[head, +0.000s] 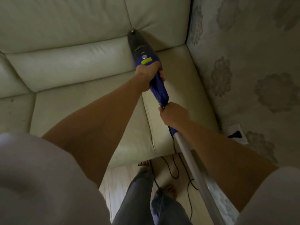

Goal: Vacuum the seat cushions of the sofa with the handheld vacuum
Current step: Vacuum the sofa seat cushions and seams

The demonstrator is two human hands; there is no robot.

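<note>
On the left, the cream leather sofa (65,65) runs along under its back cushions, and the seat cushion (90,114) nearest the person lies bare, its seam running toward the front edge. The left hand (148,73) wraps round the blue body of the handheld vacuum (146,62), fingers curled under it and thumb side on top, I judge to steer and press the nose down. That dark nozzle (133,38) points into the crease where the seat meets the backrest, right at the join between two back cushions, a place where crumbs would gather. Whether the tip actually touches the leather is hard to tell in this dim light. The translucent dust cup behind the nozzle is too dark to show anything in it. Further right, the right hand (174,113) grips the rear end of the blue body where the grey tube (186,150) begins, fingers closed round it, likely to carry the weight and push. A black cord (174,172) trails over the floor below, and a patterned wall (243,62) closes off the sofa's right end.
</note>
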